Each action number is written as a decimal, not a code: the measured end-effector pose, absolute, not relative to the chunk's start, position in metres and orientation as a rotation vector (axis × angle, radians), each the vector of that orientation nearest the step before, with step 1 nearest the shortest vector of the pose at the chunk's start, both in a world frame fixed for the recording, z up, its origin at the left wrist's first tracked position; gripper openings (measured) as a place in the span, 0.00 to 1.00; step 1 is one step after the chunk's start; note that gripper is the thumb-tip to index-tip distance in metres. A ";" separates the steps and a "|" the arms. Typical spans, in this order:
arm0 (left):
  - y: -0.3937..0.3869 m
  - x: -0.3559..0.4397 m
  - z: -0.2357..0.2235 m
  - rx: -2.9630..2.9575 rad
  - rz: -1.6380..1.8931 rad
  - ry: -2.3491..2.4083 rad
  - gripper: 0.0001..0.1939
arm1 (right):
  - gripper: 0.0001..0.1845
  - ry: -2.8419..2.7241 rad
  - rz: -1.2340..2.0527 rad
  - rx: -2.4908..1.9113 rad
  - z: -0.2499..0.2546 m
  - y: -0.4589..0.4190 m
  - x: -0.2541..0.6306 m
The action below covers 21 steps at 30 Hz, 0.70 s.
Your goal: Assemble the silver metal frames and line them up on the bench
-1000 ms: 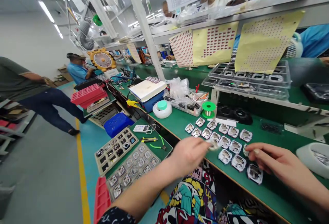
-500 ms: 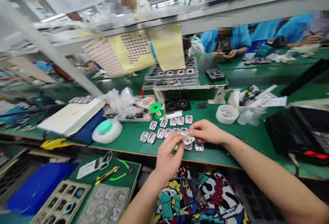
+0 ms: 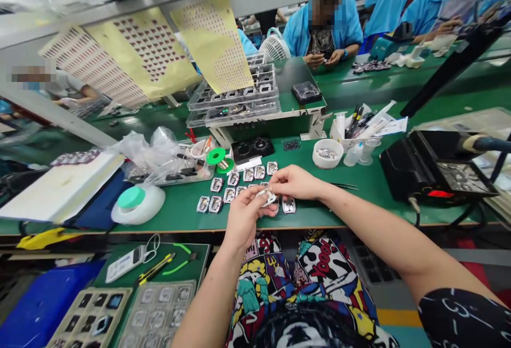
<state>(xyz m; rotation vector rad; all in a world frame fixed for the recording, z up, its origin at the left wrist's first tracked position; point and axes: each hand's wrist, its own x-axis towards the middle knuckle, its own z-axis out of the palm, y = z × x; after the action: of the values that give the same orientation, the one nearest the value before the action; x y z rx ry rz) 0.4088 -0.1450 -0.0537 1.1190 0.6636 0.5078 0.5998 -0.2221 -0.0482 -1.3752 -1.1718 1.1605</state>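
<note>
Both hands meet over the green bench at a small white watch-case-like housing (image 3: 268, 197). My left hand (image 3: 246, 210) grips it from the left, thumb on top and fingers underneath. From the right, my right hand (image 3: 293, 182) pinches its upper edge; whether a tiny part sits in those fingertips I cannot tell. Several similar housings stand in rows on the bench around my hands, such as one housing (image 3: 215, 203) to the left and another housing (image 3: 288, 205) just below my right hand. Some are partly hidden by my hands.
Tweezers (image 3: 344, 185) lie right of my right hand. Behind are a white cup of small parts (image 3: 327, 154) and a green solder spool (image 3: 216, 156). A black soldering station (image 3: 427, 167) stands right, a bottle with a green lid (image 3: 138, 203) left. Part trays (image 3: 159, 311) sit lower left.
The head view has turned right and down, so the bench appears shifted left and up. The housing in my hands is now tilted differently, with my left thumb over it.
</note>
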 end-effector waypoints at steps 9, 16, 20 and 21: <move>-0.115 0.372 -0.037 1.546 0.412 0.696 0.17 | 0.14 -1.190 1.127 -1.411 -0.047 -0.221 0.599; -0.062 0.343 -0.007 2.481 -0.085 0.613 0.07 | 0.15 -1.225 1.064 -1.483 -0.045 -0.218 0.599; -0.062 0.354 -0.015 2.802 -0.324 0.428 0.08 | 0.16 -1.219 1.043 -1.495 -0.043 -0.218 0.600; -0.064 0.357 -0.017 2.857 -0.363 0.423 0.08 | 0.16 -1.215 1.038 -1.496 -0.043 -0.217 0.600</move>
<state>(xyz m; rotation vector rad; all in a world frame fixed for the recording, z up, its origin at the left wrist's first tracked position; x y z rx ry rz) 0.3569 -0.0638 -0.0170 2.8569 0.4228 -0.3628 0.6003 -0.2175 -0.0430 -1.4960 -1.2152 1.0376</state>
